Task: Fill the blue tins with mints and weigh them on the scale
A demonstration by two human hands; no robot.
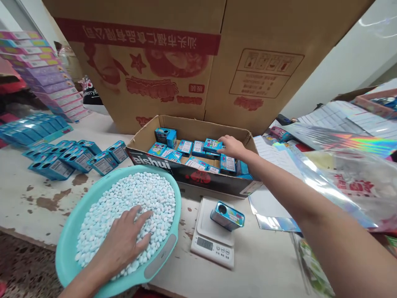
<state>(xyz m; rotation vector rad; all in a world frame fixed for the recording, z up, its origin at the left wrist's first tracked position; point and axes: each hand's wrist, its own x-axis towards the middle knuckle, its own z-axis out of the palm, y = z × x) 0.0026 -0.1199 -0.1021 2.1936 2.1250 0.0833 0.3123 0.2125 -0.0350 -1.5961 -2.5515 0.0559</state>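
My left hand (128, 236) rests on small white and pale blue candies (136, 190) in a turquoise basin (177, 198), its fingers spread. My right hand (232, 147) reaches into an open cardboard box (173, 176). Its fingers close on the end of a small blue candy tin (211, 145) lying on top of others; the fingertips are partly hidden. More blue tins lie loosely in that box. On the table between basin and right forearm, a white digital scale (214, 256) bears one blue tin (228, 216) with a dark round hole in its top.
Several blue tins (77, 159) with dark holes stand on the worn white table (18, 198) at left. Pink and purple boxes (52, 78) are stacked behind. A large carton (186, 82) stands at the back. Shiny sheets (297, 174) and plastic bags (356, 182) lie at right.
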